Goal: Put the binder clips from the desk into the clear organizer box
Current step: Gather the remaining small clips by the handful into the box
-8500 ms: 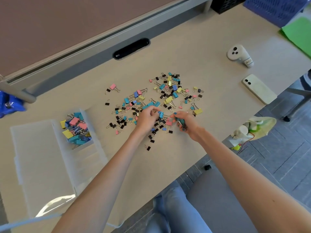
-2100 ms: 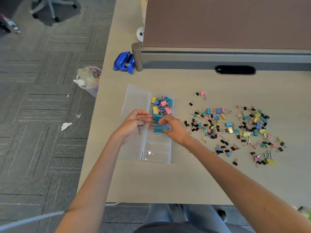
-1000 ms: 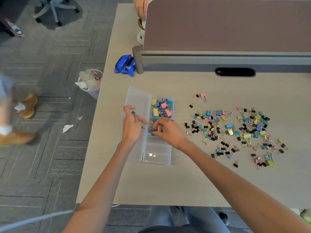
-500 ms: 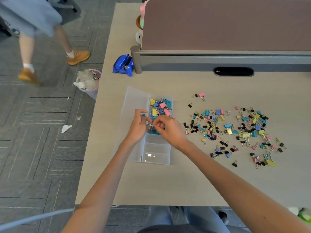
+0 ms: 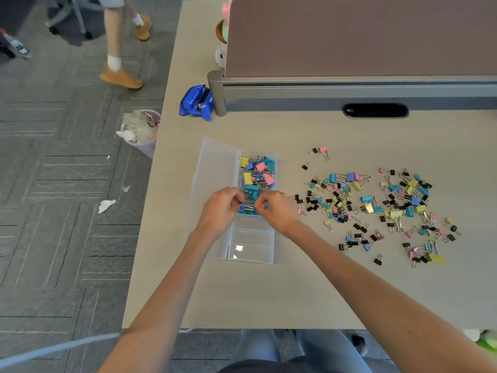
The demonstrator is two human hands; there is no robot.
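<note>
1. A start has been made but the task is judged well short of half done: only a small share of the binder clips [image 5: 258,170] is seen inside the clear organizer box [image 5: 251,246], which stands near the left edge of the desk [image 5: 269,292] with its lid [image 5: 217,168] laid open to the left.
2. The two far compartments are filled with yellow, pink and blue clips. The next one nearer is partly filled, mostly with blue ones. The near compartments appear bare.
3. A wide loose pile [image 5: 369,208] of mixed clips is left on the desk to the right of the box, apart from it, with a few strays at its far and near edges. Many more handfuls are judged to be needed.
4. The left hand [image 5: 219,211] is held over the hinge line between lid and box. Its fingers are curled inward toward the partly filled compartment.
5. The right hand [image 5: 278,212] is held over the right wall of the same compartment, knuckles up, with thumb and forefinger drawn together.
6. The fingertips of the two hands are brought close together, and small blue clips are pinched in both, as far as can be made out at this size. The step in hand is judged to be setting them down in that compartment.
7. Both forearms are stretched from the near edge of the desk and converge on the box.
</note>
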